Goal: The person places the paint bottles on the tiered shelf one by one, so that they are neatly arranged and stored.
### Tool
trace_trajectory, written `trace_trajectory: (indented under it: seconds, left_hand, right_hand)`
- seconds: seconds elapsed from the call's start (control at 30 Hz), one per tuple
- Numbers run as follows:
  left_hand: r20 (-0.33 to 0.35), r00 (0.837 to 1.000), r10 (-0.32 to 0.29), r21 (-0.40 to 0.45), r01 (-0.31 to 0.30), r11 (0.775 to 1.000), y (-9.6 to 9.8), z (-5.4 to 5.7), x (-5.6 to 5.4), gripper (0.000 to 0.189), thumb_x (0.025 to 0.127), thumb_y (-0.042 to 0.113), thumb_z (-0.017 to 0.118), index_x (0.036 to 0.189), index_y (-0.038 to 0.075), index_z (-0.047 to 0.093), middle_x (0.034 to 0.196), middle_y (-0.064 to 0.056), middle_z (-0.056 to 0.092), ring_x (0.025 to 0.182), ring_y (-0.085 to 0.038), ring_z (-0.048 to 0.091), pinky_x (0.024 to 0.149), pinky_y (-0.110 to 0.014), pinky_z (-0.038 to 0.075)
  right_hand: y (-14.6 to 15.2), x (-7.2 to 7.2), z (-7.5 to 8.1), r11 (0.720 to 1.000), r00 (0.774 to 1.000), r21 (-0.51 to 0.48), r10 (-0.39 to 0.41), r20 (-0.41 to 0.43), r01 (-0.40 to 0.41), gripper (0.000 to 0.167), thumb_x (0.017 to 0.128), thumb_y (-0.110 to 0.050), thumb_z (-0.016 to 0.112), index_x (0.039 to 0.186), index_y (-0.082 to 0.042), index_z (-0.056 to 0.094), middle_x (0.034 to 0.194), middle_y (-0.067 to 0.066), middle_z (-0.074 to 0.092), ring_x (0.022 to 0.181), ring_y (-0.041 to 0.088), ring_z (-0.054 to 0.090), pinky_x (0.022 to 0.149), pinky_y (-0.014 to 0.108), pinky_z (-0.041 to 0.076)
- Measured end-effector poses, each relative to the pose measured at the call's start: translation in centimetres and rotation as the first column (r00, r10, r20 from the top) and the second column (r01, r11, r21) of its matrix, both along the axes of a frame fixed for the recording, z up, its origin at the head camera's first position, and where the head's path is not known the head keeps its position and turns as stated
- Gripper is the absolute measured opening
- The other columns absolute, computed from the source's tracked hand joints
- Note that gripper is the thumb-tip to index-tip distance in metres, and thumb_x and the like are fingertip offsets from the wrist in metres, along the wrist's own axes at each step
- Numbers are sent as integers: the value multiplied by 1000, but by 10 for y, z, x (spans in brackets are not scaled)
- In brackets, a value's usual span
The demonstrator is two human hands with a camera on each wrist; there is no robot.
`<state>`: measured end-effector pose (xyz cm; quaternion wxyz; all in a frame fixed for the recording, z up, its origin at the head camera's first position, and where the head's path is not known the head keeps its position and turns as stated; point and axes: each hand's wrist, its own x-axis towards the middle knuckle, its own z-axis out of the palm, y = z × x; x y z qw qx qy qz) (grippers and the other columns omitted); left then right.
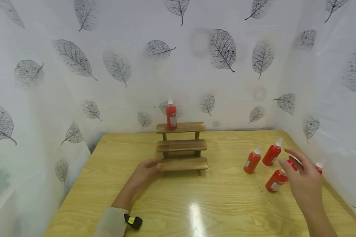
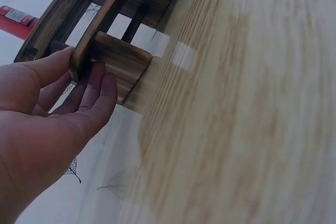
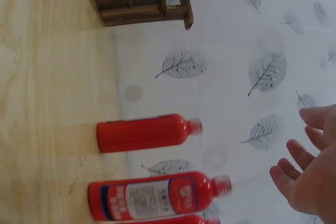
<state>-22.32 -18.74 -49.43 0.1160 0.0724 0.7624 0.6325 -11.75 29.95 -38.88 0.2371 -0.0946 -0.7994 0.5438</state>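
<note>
A three-step wooden shelf stands mid-table, with one red bottle upright on its top step. My left hand rests on the table against the left end of the lowest step; thumb and straight fingers touch that end. My right hand hovers open, fingers spread, above a group of several red bottles with white caps at the right: one bottle, another and a third just under the palm. In the right wrist view the right hand holds nothing, apart from the bottles.
The wooden table is walled by leaf-patterned white sheets at the back and both sides. Another red bottle stands near the right wall. A wrist-worn device shows on my left sleeve.
</note>
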Motion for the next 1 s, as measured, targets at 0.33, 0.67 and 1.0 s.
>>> trace_trajectory:
  seconds: [0.33,0.67,1.0]
  left_hand:
    - [21,1000,23,64,-24,998,3,0,-1,43,98,21,66,137,5,60,152,-18,47,144,-37,38,118,-55,33]
    - [29,999,19,65,-20,998,3,-4,-1,46,98,24,66,139,5,59,155,-17,44,148,-40,30,120,-60,25]
    - [43,999,15,76,-19,997,4,-2,0,46,99,23,65,140,6,58,156,-16,42,148,-39,31,120,-58,27]
  right_hand:
    - [39,15,-38,988,992,-146,-24,124,42,52,94,-21,73,143,-17,57,120,-24,61,101,-15,56,74,-1,46]
    - [48,6,-66,999,976,-20,42,212,-39,50,96,-29,70,143,-21,52,116,-31,55,105,-16,48,75,-1,45]
    - [43,0,-69,999,945,40,-3,326,-10,67,95,-43,68,150,-14,44,125,-22,54,103,-15,45,72,1,44]
